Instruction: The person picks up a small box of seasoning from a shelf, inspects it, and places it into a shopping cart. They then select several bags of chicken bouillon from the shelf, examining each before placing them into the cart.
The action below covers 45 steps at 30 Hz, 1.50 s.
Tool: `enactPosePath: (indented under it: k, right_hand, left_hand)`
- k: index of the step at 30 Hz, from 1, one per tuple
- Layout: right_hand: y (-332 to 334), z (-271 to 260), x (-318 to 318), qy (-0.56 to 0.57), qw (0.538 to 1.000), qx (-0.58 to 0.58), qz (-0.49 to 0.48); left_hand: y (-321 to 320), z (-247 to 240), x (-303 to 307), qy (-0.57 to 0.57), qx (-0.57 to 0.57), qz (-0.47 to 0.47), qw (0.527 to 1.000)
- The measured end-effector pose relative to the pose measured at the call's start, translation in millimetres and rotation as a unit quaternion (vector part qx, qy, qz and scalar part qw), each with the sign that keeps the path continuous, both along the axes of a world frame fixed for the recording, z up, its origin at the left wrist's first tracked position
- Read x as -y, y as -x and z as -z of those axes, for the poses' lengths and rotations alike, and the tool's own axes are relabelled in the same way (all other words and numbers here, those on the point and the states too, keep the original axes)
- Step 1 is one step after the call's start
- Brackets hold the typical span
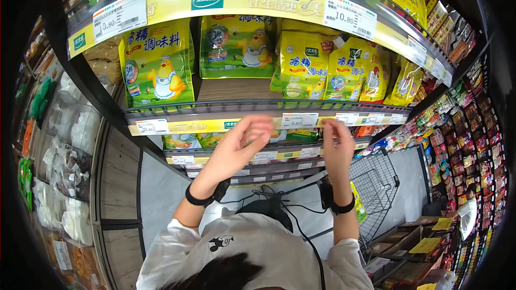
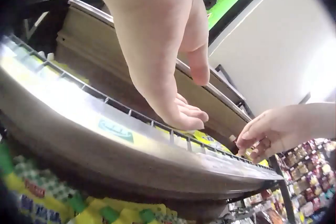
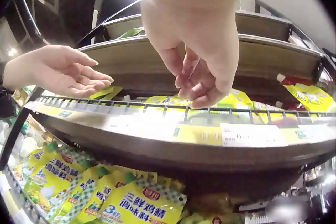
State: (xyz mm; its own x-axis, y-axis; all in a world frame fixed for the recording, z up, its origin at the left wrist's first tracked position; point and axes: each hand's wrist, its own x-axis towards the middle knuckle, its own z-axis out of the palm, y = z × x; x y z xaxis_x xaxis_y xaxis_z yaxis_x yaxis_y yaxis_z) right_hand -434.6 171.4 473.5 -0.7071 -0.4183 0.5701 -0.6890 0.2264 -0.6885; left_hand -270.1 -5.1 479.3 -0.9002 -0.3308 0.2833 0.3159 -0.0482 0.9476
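In the head view my left hand (image 1: pixel 242 145) is held out before the shelf front, fingers relaxed and nothing in it. My right hand (image 1: pixel 338 142) hangs to its right, fingers loosely bent and holding nothing. Just beyond both hands, a shelf carries yellow-green chicken seasoning bags: a large bag (image 1: pixel 158 75) with a cartoon chick at left, another bag (image 1: pixel 236 51) further back, and several smaller bags (image 1: pixel 303 70) at right. In the right wrist view, the right fingers (image 3: pixel 202 90) overlap the black shelf rail (image 3: pixel 173 107), with yellow packets (image 3: pixel 236 99) behind.
A wire shopping cart (image 1: pixel 376 185) stands at lower right, a yellow-green packet (image 1: pixel 357 204) by its near side. Cartons (image 1: pixel 406 244) with yellow signs are stacked behind it. Another person (image 1: pixel 467 215) is at far right. Bagged goods (image 1: pixel 80 123) line the left shelving.
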Motion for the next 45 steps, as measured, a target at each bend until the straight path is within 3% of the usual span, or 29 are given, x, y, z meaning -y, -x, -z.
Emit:
enactPosePath:
  k: [4,7,10,11,14,17,25,31,43,45]
  right_hand:
    - [16.8,-29.9,12.1,0.046,0.997,-0.063,-0.002]
    - [43.9,-43.7,24.2,0.052,0.981,-0.182,0.034]
    - [58.9,-57.2,28.4,0.067,0.988,-0.121,0.066]
    - [68.8,-54.9,28.3,0.078,0.988,-0.12,0.056]
    - [79.0,-44.4,28.5,0.022,0.981,-0.167,0.097]
    - [85.5,-29.2,29.0,0.049,0.978,-0.174,0.105]
    - [94.0,-14.6,27.7,0.02,0.973,-0.195,0.124]
    - [94.5,-15.7,26.9,0.014,0.977,-0.164,0.134]
    - [105.8,-40.0,21.2,0.121,0.991,0.055,0.007]
    - [110.1,-40.1,20.0,0.053,0.997,0.036,0.038]
  left_hand:
    - [35.7,-27.0,3.7,0.094,-0.062,-0.101,0.988]
    - [70.4,-30.8,13.7,0.145,-0.104,-0.145,0.973]
    - [93.9,-34.9,16.4,0.263,-0.109,-0.278,0.917]
    - [99.2,-34.7,19.3,0.257,-0.1,-0.285,0.918]
    - [103.5,-36.0,23.0,0.199,-0.09,-0.215,0.952]
    - [100.1,-41.2,25.5,0.131,-0.076,-0.136,0.979]
    - [95.8,-36.6,36.7,0.104,-0.095,-0.068,0.988]
    - [92.8,-36.8,45.8,0.09,-0.074,-0.034,0.993]
    - [93.6,-38.0,43.2,0.112,-0.052,-0.05,0.991]
    - [92.8,-38.2,41.9,0.117,-0.05,-0.055,0.99]
